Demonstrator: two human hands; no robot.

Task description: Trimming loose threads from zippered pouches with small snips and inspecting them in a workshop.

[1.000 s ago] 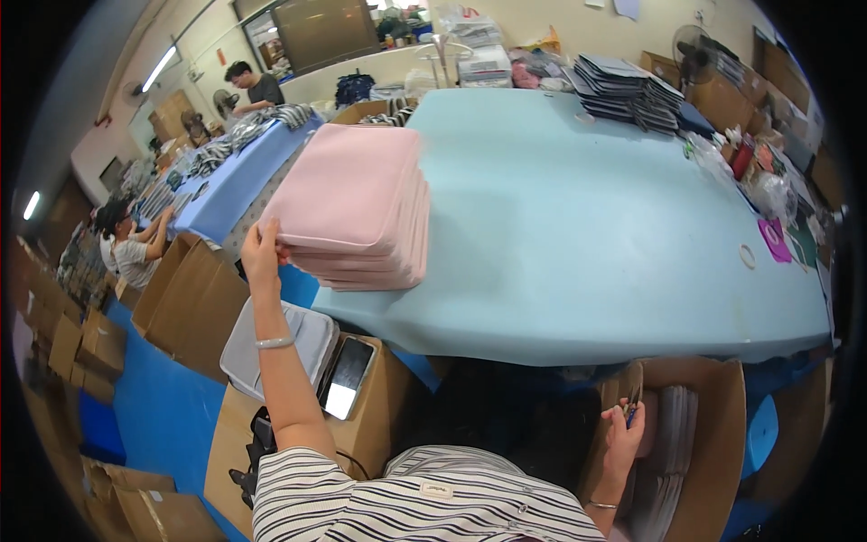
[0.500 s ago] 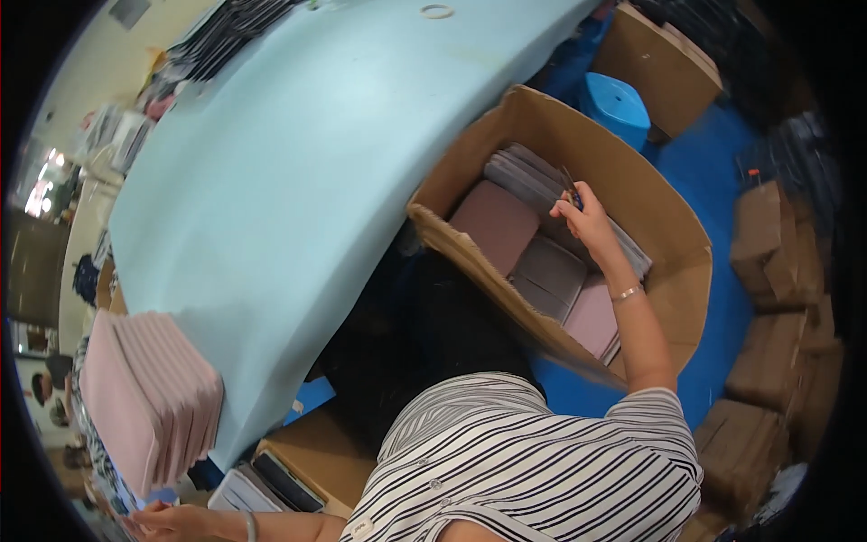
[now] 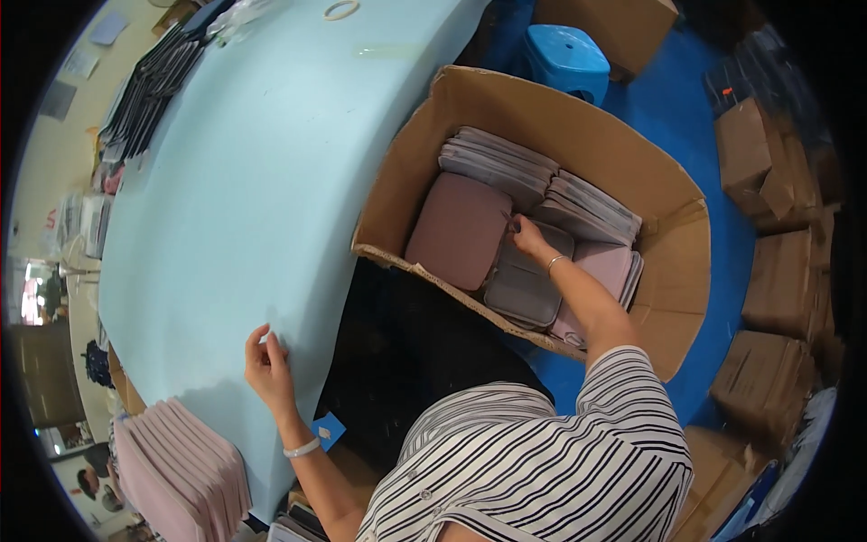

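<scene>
My right hand [image 3: 531, 240] reaches into a large open cardboard box [image 3: 668, 316], closed around small dark scissors [image 3: 509, 218] whose tip points up and left. It is over the edge between a dusty-pink flat case [image 3: 459, 230] and a grey case [image 3: 533, 280]. Along the box's far side stand rows of greyish cases [image 3: 498, 167]. A paler pink case [image 3: 603, 266] lies under my right forearm. My left hand [image 3: 269, 366] hovers by the near edge of the pale blue table [image 3: 226, 244], fingers loosely bent and apart, holding nothing.
A stack of pale pink cases [image 3: 181, 470] stands at the table's near left corner. Dark flat pieces [image 3: 153, 90] are piled at its far left. A tape ring [image 3: 341, 10] lies at the far end. Beyond the box is a blue stool [image 3: 567, 59]; cardboard cartons [image 3: 777, 280] line the right.
My left hand has come from beside the pink stack up to the table edge. My right hand, with the scissors, has lowered to the left over the cases. The view has shifted too.
</scene>
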